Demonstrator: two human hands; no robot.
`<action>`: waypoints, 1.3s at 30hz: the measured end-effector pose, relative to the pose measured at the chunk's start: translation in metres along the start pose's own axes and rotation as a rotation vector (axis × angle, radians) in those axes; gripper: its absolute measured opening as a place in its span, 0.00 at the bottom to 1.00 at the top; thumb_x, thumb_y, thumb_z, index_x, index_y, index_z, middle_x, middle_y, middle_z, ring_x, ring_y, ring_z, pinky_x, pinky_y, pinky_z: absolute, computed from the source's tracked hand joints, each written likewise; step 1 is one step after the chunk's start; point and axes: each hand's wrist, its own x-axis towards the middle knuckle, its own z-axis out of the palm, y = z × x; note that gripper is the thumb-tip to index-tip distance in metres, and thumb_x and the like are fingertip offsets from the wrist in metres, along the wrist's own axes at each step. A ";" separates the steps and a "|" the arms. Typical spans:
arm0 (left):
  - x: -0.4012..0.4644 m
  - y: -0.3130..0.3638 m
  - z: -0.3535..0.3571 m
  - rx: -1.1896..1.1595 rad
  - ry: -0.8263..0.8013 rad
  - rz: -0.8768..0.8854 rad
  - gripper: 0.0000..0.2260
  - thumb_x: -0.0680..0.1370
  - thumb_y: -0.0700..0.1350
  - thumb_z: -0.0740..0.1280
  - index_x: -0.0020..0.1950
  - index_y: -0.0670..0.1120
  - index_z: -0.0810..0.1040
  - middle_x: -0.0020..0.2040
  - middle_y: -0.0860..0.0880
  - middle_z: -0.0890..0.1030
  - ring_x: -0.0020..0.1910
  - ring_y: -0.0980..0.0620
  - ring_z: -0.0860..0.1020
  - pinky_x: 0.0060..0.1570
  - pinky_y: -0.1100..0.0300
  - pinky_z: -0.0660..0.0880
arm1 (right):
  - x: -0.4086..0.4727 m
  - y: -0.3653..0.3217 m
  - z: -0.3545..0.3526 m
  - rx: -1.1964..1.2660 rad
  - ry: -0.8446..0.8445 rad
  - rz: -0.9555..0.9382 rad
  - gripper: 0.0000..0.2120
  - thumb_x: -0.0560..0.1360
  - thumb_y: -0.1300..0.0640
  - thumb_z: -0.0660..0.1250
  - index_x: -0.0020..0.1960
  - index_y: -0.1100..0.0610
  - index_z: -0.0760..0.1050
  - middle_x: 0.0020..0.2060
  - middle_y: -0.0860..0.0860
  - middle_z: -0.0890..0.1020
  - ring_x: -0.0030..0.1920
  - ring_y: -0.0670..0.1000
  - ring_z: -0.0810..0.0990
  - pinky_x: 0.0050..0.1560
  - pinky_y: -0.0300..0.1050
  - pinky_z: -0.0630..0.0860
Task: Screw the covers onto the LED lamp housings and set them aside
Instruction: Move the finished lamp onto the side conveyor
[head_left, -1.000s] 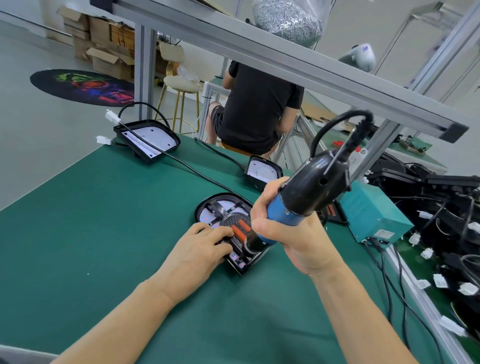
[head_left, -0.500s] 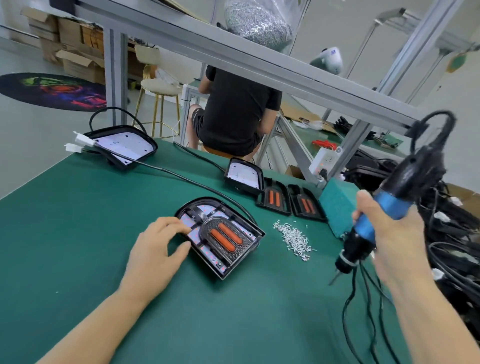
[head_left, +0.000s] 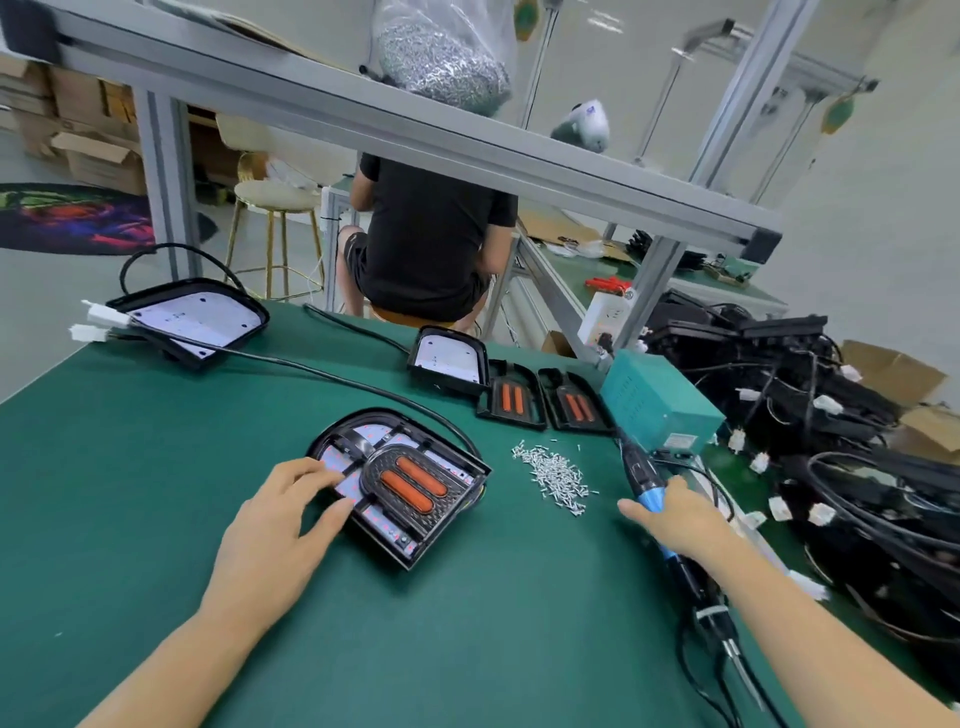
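On the green bench (head_left: 130, 493), left hand (head_left: 275, 540) presses the lamp housing (head_left: 400, 483) with straight fingers; right hand (head_left: 680, 519) grips the screwdriver (head_left: 641, 475).

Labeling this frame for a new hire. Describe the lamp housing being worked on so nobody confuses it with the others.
On the green mat, look at the middle, under the left hand. The lamp housing there is black and D-shaped. Unlike the two white-faced housings farther back, it alone carries a ribbed cover with two orange bars.
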 end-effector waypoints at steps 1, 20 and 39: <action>0.000 0.001 0.000 0.005 0.003 0.002 0.11 0.76 0.50 0.67 0.58 0.53 0.79 0.61 0.60 0.72 0.46 0.50 0.74 0.50 0.56 0.69 | 0.002 -0.004 0.002 -0.044 0.004 0.007 0.33 0.77 0.36 0.61 0.66 0.63 0.63 0.49 0.56 0.78 0.52 0.57 0.77 0.46 0.46 0.70; 0.000 -0.002 0.003 -0.046 0.011 0.022 0.09 0.77 0.49 0.67 0.57 0.53 0.78 0.60 0.64 0.71 0.43 0.60 0.74 0.45 0.63 0.65 | -0.006 -0.064 -0.011 -0.501 0.317 -0.264 0.28 0.78 0.32 0.50 0.55 0.55 0.72 0.51 0.52 0.80 0.52 0.54 0.80 0.41 0.44 0.71; 0.167 -0.044 -0.029 0.859 -0.182 0.170 0.27 0.79 0.39 0.56 0.77 0.50 0.55 0.77 0.51 0.56 0.75 0.49 0.55 0.73 0.50 0.52 | -0.040 -0.168 0.041 0.571 -0.490 -0.414 0.22 0.68 0.37 0.74 0.49 0.53 0.78 0.40 0.47 0.83 0.36 0.44 0.78 0.35 0.35 0.71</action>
